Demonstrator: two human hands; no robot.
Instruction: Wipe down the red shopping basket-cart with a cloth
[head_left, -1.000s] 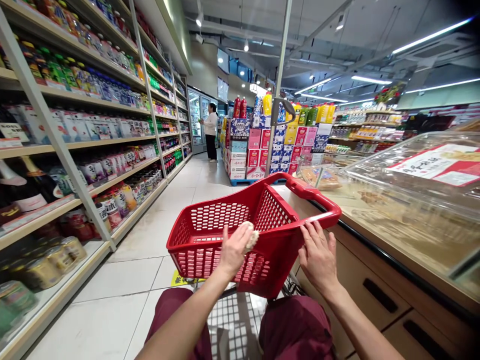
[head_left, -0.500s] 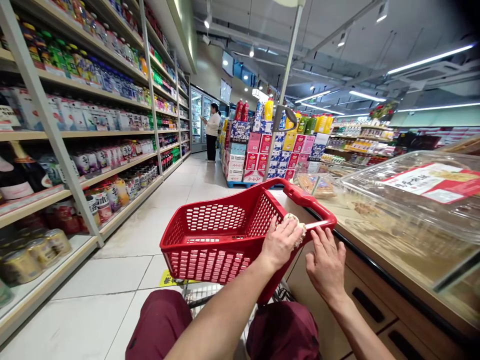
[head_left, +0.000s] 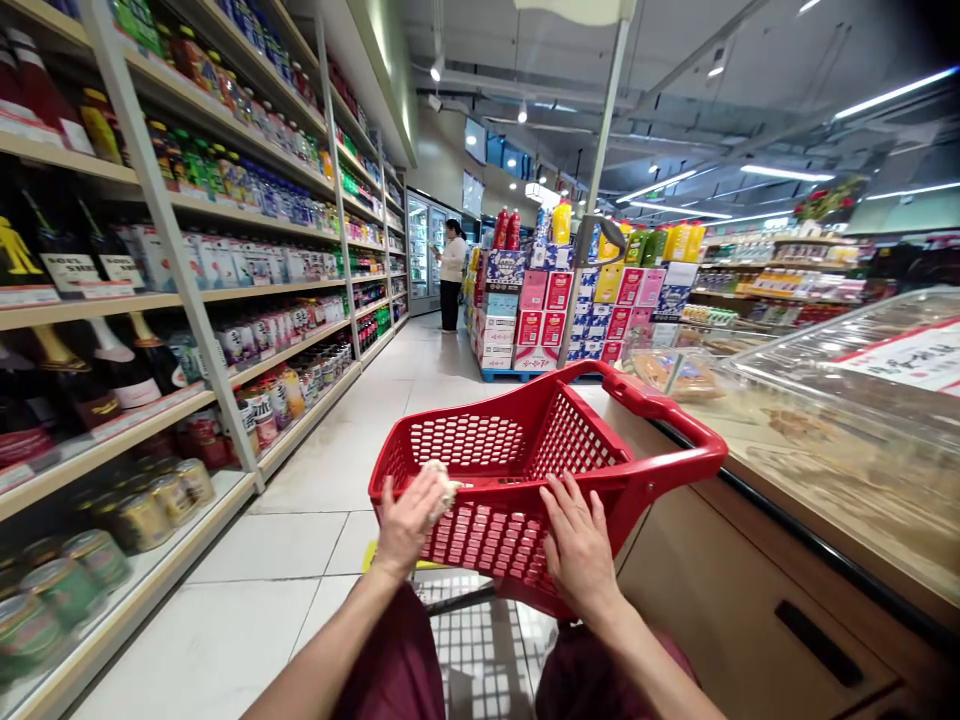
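A red plastic shopping cart (head_left: 480, 525) stands in front of my knees, its basket seen from the side and its handle toward the right. My left hand (head_left: 409, 520) presses a crumpled cream-coloured cloth (head_left: 439, 488) against the near rim, close to the left end of the basket. Farther right, my right hand (head_left: 581, 540) lies on the near side of the cart, fingers stretched out over the rim and nothing held in them. Inside the basket no goods show.
Tall shelves of bottles and cans (head_left: 262, 260) line the left. At right stands a counter (head_left: 780, 500) with clear lidded containers (head_left: 885, 370). Stacked drink cartons (head_left: 540, 310) sit on a blue pallet ahead, and a person (head_left: 452, 270) stands near glass-door fridges.
My left hand has moved the cloth from the handle end leftward along the near rim. My right hand has shifted from the handle to the basket side. The view has turned slightly left.
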